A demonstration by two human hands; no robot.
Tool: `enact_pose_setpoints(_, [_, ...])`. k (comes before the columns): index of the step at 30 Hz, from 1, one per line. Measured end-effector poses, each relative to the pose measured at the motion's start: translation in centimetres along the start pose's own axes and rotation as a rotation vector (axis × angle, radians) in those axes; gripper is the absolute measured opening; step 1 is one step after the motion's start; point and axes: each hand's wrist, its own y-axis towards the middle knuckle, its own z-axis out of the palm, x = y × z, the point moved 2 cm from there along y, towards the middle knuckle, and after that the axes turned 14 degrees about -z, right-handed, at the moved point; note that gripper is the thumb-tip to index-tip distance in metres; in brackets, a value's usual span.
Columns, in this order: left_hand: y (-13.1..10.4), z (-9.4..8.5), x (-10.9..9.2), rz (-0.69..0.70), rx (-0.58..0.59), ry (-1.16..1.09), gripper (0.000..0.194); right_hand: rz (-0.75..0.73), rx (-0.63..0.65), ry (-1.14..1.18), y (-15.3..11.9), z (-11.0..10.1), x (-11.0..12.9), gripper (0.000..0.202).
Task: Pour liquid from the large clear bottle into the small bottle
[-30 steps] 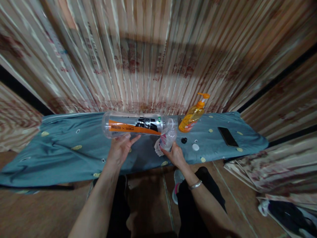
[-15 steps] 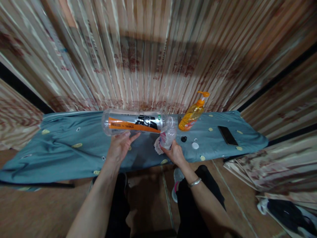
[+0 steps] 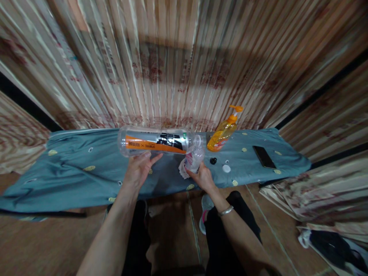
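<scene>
My left hand [image 3: 139, 168] is closed under the near side of a large clear plastic bottle [image 3: 155, 142], its index finger stretched along it. The bottle lies level, neck to the right, and wears a silver, black and orange label. My right hand [image 3: 203, 177] grips a small clear plastic bottle [image 3: 194, 158] with pink print, tilted with its neck up. The two bottle necks meet or overlap; whether they touch I cannot tell. Crumpled whitish material [image 3: 183, 169] shows by the small bottle's base. To the right lie a black cap [image 3: 213, 161] and a white cap [image 3: 226, 168].
An orange pump bottle [image 3: 222, 134] of yellow liquid stands right of the hands, and a dark phone [image 3: 263, 157] lies farther right. Teal cloth [image 3: 71, 172] covers the narrow table. Behind it hangs a pleated curtain [image 3: 166, 76]. Dark bars flank the table.
The large bottle has rolled very slightly, so its label sits a little differently. Both hands and the small bottle stay almost where they were.
</scene>
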Motion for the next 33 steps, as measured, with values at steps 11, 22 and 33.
enact_pose_setpoints(11, [0.00, 0.07, -0.05, 0.001, -0.003, -0.033, 0.020, 0.015, -0.007, -0.008, 0.01, -0.10, 0.08, 0.060])
enact_pose_setpoints(22, [0.03, -0.13, 0.05, -0.004, 0.003, -0.021, 0.018, -0.059, -0.025, 0.022, 0.01, 0.33, -0.50, 0.055])
enact_pose_setpoints(33, [0.14, -0.19, 0.01, -0.009, 0.037, -0.015, 0.016, -0.079, -0.015, 0.014, -0.02, 0.16, -0.33, 0.053])
